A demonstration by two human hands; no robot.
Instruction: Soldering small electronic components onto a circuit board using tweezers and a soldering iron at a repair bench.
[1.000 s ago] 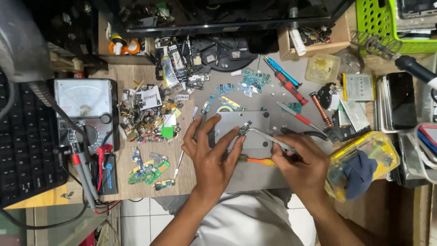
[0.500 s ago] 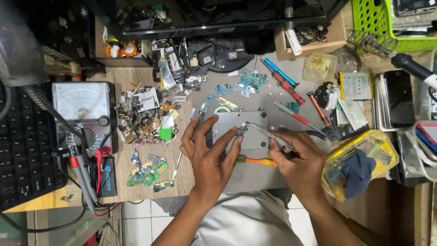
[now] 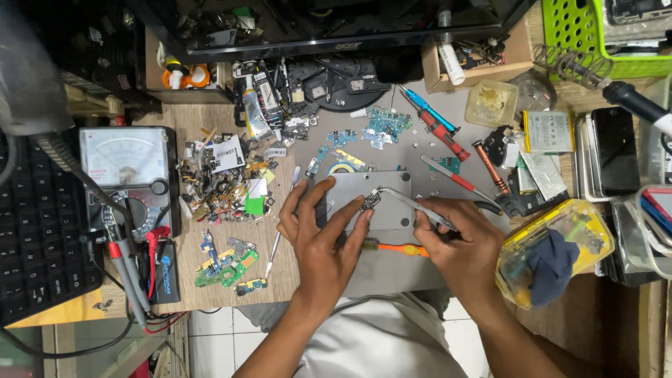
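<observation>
Vs 0.5 s ago: both hands in same spot, tweezers still on the part; only slight head-cam shift, nothing else moved.

Left hand [image 3: 323, 241] fingers spread, index tip pinning a small component [image 3: 369, 201] onto the grey metal plate [image 3: 364, 199], center of bench, just far of the hands. Right hand [image 3: 458, 245] clenched round 1 pair of tweezers [image 3: 413, 206], tips touching the component.

Counts: 1 orange-handled tool [image 3: 395, 247] lying between the hands; 2 red-handled screwdrivers [image 3: 448, 143] + 1 blue one [image 3: 423, 108] far right; 1 analog multimeter [image 3: 126, 178] left w/ 2 red probes [image 3: 119, 262]; 1 yellow plastic box [image 3: 556, 252] right; 1 green basket [image 3: 595, 35] far right; scrap-parts pile [image 3: 224, 182], too many to count.
</observation>
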